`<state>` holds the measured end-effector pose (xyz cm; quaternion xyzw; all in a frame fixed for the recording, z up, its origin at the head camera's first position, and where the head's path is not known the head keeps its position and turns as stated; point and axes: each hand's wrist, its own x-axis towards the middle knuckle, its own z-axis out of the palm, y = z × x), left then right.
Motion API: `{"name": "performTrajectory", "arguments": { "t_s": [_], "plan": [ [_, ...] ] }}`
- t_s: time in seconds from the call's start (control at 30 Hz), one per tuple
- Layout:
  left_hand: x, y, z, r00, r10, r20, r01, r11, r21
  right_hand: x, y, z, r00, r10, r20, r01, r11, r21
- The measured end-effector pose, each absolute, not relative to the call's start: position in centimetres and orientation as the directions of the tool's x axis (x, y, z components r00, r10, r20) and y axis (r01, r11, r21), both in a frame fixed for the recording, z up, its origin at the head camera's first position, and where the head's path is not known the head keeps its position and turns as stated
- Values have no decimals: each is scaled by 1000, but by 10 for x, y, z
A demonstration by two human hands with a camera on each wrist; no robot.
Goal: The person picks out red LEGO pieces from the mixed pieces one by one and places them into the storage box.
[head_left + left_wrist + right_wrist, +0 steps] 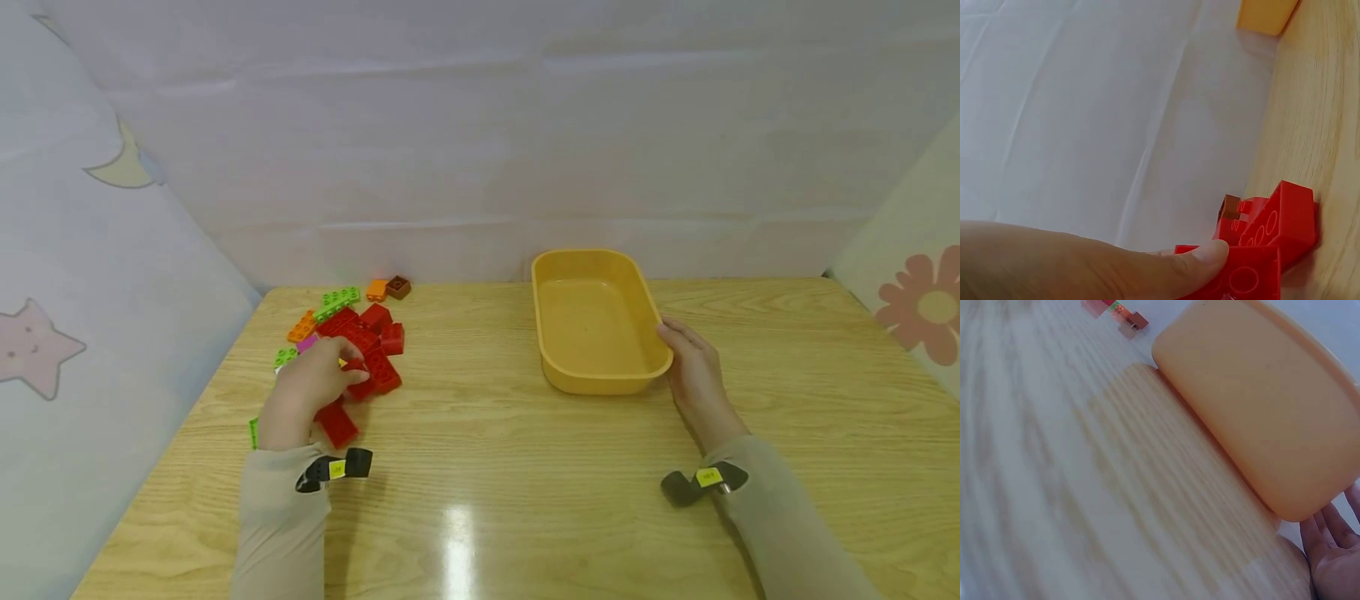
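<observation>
In the head view my left hand [311,383] reaches into a pile of toy building bricks and pinches a red brick [1247,275]. Its thumb presses the hollow underside in the left wrist view, while the other fingers are mostly hidden. More red bricks [1291,215] lie right beside it. My right hand [697,375] holds the near right corner of a yellow plastic bin [592,386], with fingertips at the rim. In the right wrist view, its fingers [1335,525] lie against the bin's outer wall. The bin rests upright on the table, its floor bare.
Around the left hand lie green bricks [337,302], an orange brick [302,326] and a red brick [337,425]. A brown brick [398,287] stands at the table's back edge. A white sheet [450,167] hangs behind the wooden table [480,433].
</observation>
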<state>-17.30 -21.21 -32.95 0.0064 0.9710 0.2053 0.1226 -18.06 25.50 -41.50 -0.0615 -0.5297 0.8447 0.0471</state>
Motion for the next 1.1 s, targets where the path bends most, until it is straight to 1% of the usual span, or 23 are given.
{"name": "performTrajectory", "arguments": {
  "t_s": [0.13,0.2,0.33,0.47,0.8,0.87,1.1],
  "plan": [
    [-171,-210,-325,-967,33,-251,-76,908,412,-182,254,-415,-989,141,-48,-18,-432,-902],
    [-170,-209,-324,-971,32,-238,-71,908,412,-182,254,-415,-988,143,-50,-16,-426,-905],
    [-170,-205,-323,-985,45,-168,-23,922,386,-182,255,-416,-988,144,-55,-10,-418,-908],
    [-172,-195,-326,-995,79,-69,50,935,352,-183,255,-416,-988,147,-56,-12,-425,-905],
    [-179,-169,-340,-978,158,138,194,932,307,-183,253,-416,-986,161,-49,-24,-423,-906],
    [-180,-164,-341,-972,167,164,211,927,310,-184,253,-416,-985,164,-48,-26,-424,-905],
    [-182,-141,-344,-965,176,195,235,911,339,-185,254,-415,-987,154,-46,-22,-408,-913]
  ]
}}
